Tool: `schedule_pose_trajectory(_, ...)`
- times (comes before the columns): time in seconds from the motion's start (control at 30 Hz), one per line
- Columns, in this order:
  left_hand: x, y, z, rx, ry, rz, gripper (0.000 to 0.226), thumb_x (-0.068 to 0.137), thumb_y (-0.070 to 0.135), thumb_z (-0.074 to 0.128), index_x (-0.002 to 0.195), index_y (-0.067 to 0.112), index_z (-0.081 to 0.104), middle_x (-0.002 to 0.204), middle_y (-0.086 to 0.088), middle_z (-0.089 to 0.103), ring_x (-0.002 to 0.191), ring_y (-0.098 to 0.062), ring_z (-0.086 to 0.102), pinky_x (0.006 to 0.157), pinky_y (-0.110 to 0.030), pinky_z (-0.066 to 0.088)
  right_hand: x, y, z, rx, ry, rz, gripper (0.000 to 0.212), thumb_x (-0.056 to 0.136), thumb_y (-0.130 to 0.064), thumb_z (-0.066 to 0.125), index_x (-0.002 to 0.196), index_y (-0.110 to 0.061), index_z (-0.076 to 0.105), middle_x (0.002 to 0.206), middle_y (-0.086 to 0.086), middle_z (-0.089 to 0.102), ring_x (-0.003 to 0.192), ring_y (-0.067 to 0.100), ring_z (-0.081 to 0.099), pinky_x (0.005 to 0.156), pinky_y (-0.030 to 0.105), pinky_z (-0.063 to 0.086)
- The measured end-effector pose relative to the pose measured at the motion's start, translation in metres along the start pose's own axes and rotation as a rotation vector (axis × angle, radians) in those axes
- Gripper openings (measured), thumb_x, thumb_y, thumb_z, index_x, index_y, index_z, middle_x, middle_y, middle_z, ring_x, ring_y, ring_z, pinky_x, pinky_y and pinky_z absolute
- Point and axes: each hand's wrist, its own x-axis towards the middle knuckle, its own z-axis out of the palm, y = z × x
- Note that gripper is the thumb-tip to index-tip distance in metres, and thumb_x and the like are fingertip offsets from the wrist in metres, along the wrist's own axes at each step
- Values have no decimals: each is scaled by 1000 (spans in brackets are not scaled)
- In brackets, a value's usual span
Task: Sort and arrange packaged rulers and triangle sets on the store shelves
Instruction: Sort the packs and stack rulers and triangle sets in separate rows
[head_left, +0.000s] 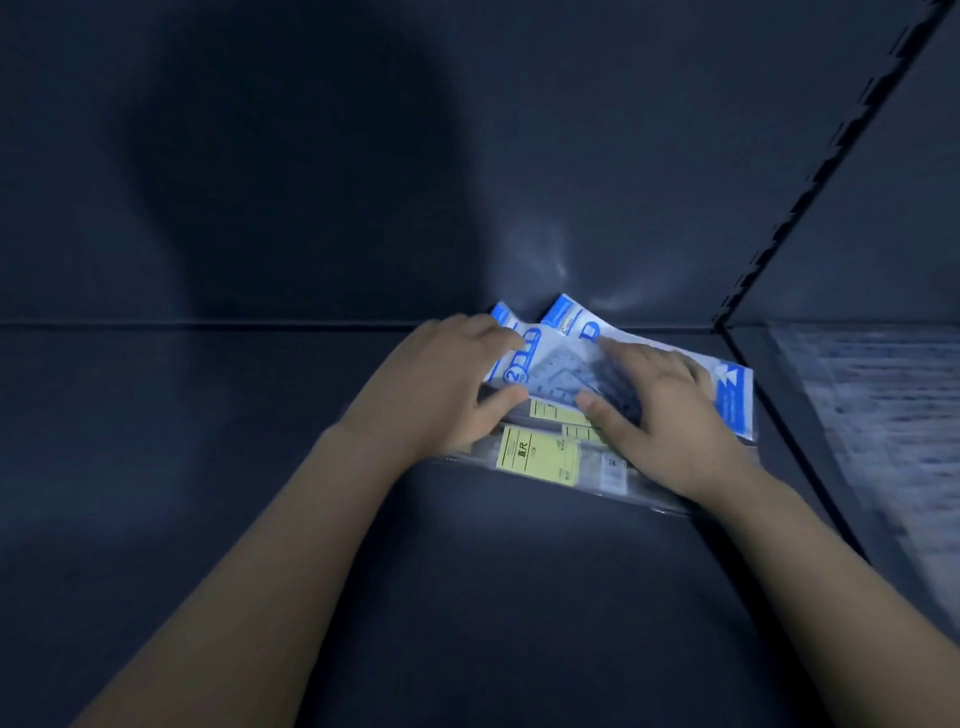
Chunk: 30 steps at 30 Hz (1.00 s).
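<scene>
Sorting: you are pinching triangle packet (550, 366) with left hand (447, 387), right hand (670, 426) fingers (639, 356) spread, pressing it; next, likely squaring over ruler packets (535, 457).

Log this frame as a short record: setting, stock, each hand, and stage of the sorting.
setting: dark shelf, back corner beside a slotted upright
stock: blue-and-white triangle-set packets lying on clear ruler packets with yellow labels
left hand: pinches the top packet's left edge, thumb beneath
right hand: fingers spread flat on the same packet
stage: pile overlapping and skewed, not yet squared up
</scene>
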Motion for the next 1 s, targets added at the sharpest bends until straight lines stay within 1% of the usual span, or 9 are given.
schedule_pose_trajectory(0.1, -2, -2, 1, -58, 36, 21, 44, 86, 40, 62, 123, 17, 59, 120, 2, 60, 104, -20, 53, 93, -35, 38, 0, -3, -3, 176, -23, -70, 65, 80, -36, 70, 137, -26, 42, 121, -9, 54, 120, 16, 44, 109, 39, 26)
schedule_pose_trajectory(0.27, -6, 1, 11, -114, -38, 63, 56, 84, 51, 62, 131, 20, 55, 129, 5, 56, 121, -14, 46, 107, -29, 24, -5, -4, -3, 272, -7, -177, 64, 73, -34, 79, 125, -42, 43, 109, -23, 55, 104, -18, 39, 104, 26, 22)
schedule_pose_trajectory(0.37, -5, 5, 13, -170, -110, 31, 70, 78, 59, 65, 137, 26, 45, 134, 9, 48, 123, -11, 40, 108, -28, 20, -3, 4, -7, 292, 100, -110, 51, 80, -43, 69, 126, -32, 52, 112, -18, 59, 109, -5, 49, 107, 30, 26)
schedule_pose_trajectory(0.43, -3, 6, 9, -208, -199, -32, 77, 72, 58, 71, 137, 31, 41, 129, 10, 44, 119, -11, 36, 104, -28, 21, 0, 14, -12, 233, 138, -38, 43, 86, -33, 64, 127, -23, 55, 116, -7, 61, 112, 14, 54, 107, 39, 33)
schedule_pose_trajectory(0.53, -8, -2, -3, -247, -271, -137, 68, 63, 49, 81, 121, 36, 47, 112, 12, 43, 107, -9, 38, 97, -31, 30, 1, 25, -19, 387, 91, 13, 37, 91, -17, 58, 126, -27, 55, 114, -10, 62, 110, 6, 55, 104, 29, 37)
schedule_pose_trajectory(0.63, -18, -13, -19, -289, -290, -234, 59, 55, 44, 88, 102, 33, 54, 105, 14, 47, 101, -6, 46, 88, -28, 40, 1, 29, -20, 325, 62, 19, 36, 92, -15, 56, 126, -26, 55, 112, -9, 63, 111, 10, 53, 107, 38, 33)
schedule_pose_trajectory(0.73, -23, -24, -32, -344, -274, -302, 46, 57, 40, 88, 86, 26, 56, 95, 10, 56, 86, -10, 56, 70, -28, 44, 3, 22, -20, 202, 56, -45, 37, 86, -30, 62, 123, -23, 58, 110, -7, 62, 112, 16, 52, 107, 43, 31)
schedule_pose_trajectory(0.83, -26, -33, -45, -519, -197, -337, 27, 67, 33, 83, 79, 22, 62, 74, 3, 69, 64, -12, 65, 54, -24, 47, -1, 10, -18, 184, -12, -129, 64, 71, -64, 56, 123, -26, 59, 117, -11, 60, 114, 10, 48, 108, 41, 28)
schedule_pose_trajectory(1.0, -29, -36, -52, -788, -4, -346, 16, 73, 24, 74, 86, 17, 68, 82, -5, 75, 71, -20, 73, 57, -23, 55, -1, -1, -3, 86, -34, -252, 67, 75, -71, 41, 131, -34, 52, 127, -17, 50, 124, 4, 36, 104, 25, 11)
